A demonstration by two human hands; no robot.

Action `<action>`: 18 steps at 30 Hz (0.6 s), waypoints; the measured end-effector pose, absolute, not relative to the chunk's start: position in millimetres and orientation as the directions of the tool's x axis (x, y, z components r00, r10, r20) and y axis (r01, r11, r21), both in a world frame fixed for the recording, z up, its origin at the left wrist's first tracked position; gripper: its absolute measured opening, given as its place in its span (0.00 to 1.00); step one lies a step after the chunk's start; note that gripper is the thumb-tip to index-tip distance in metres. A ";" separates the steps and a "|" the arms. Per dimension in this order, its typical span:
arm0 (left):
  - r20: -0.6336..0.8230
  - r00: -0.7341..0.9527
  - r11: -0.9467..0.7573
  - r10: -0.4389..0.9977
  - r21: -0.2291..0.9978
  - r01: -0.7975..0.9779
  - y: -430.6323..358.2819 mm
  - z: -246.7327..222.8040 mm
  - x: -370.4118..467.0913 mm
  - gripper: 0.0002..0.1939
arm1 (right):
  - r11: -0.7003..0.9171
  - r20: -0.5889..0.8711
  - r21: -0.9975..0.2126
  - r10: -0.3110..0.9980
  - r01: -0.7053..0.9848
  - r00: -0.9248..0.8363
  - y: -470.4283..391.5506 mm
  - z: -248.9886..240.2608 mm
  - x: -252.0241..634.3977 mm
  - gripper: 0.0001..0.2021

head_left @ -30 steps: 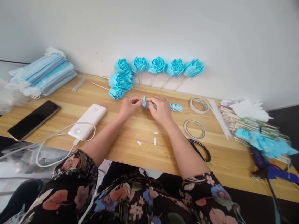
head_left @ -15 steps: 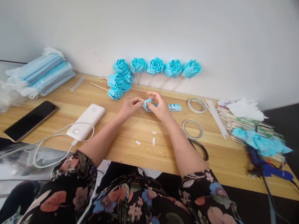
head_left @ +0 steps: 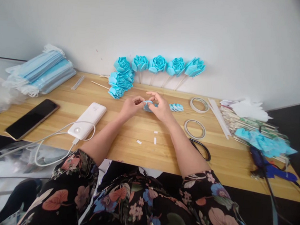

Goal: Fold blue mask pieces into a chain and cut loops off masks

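Between my two hands is a small blue petal piece (head_left: 147, 107), partly covered by fingers. My left hand (head_left: 133, 106) pinches its left edge. From the right, my right hand (head_left: 161, 106) grips the same piece between thumb and fingers. Just right of that hand lies a row of small blue petals (head_left: 176, 107) on the wooden table (head_left: 126, 143). Small white strips (head_left: 155, 140) lie nearer to me. Several blue flowers on sticks (head_left: 157, 64) lean on the wall behind, and more are piled (head_left: 118, 82) at the left of them.
Two tape rolls (head_left: 194, 129) and black-handled scissors (head_left: 201, 149) lie right of my right forearm. Glue sticks (head_left: 219, 118), a blue glue gun (head_left: 272, 170) and scraps (head_left: 265, 142) are farther right. A power bank (head_left: 87, 120), phone (head_left: 32, 119) and face masks (head_left: 42, 71) are left.
My left fingers have moved slightly right, closer to my right hand, and the blue piece now shows a curved upper edge between them. The whole view has shifted slightly.
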State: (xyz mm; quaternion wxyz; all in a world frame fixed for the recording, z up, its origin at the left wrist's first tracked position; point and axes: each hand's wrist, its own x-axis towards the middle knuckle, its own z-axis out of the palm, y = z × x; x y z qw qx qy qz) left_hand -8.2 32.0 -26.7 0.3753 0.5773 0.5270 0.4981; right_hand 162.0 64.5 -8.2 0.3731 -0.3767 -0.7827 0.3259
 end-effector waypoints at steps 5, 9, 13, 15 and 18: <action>0.179 -0.097 -0.142 0.979 0.941 0.308 31.7 -24.1 -11.8 0.10 | 0.487 0.321 -0.793 0.845 0.366 -0.428 64.9 -6.1 165.1 0.23; 0.133 -0.142 -0.088 0.981 0.954 0.288 32.4 -21.1 -13.2 0.10 | 0.494 0.333 -0.784 0.846 0.376 -0.417 65.4 -4.9 166.6 0.24; 0.111 -0.073 -0.095 0.991 0.977 0.189 32.5 -21.1 -10.3 0.14 | 0.515 0.347 -0.773 0.831 0.370 -0.434 65.0 -6.8 164.5 0.23; 0.121 -0.039 -0.111 0.992 0.974 0.200 32.5 -23.1 -8.8 0.13 | 0.532 0.355 -0.761 0.820 0.370 -0.449 64.2 -8.1 163.1 0.23; 0.141 -0.057 -0.120 0.988 0.953 0.276 32.6 -26.2 -8.2 0.11 | 0.553 0.365 -0.734 0.810 0.393 -0.459 62.9 -9.1 161.7 0.22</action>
